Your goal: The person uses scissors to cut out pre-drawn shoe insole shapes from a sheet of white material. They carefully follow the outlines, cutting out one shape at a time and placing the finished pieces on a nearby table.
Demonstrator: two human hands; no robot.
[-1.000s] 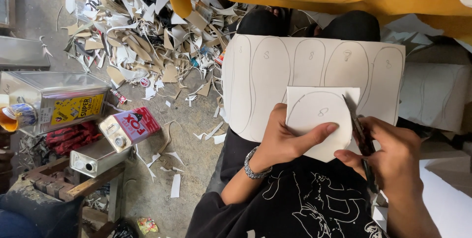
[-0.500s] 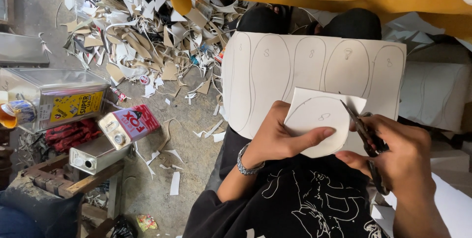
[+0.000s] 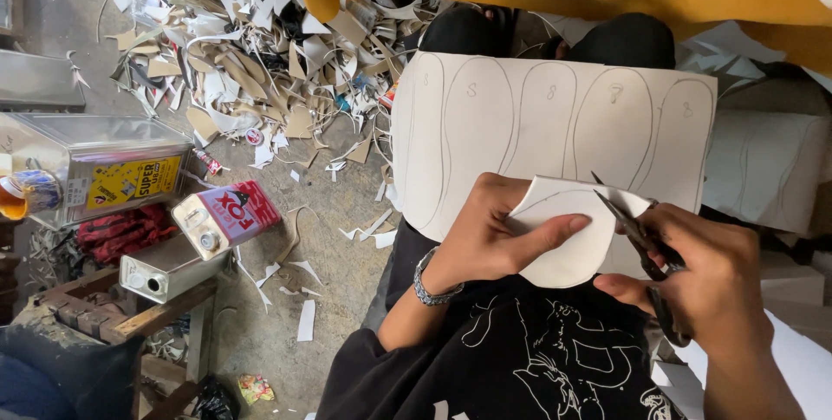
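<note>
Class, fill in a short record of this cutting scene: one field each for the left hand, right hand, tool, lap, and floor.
Left hand: left hand holds the small white rounded card piece, thumb on top.
Right hand: right hand has its grip on the dark metal scissors.
Tool: blades open at the card piece's upper edge.
Lap: large white card sheet with pencilled sole outlines, lying across the knees.
Floor: heap of white and tan offcuts; rectangular metal tins at the left.
</note>
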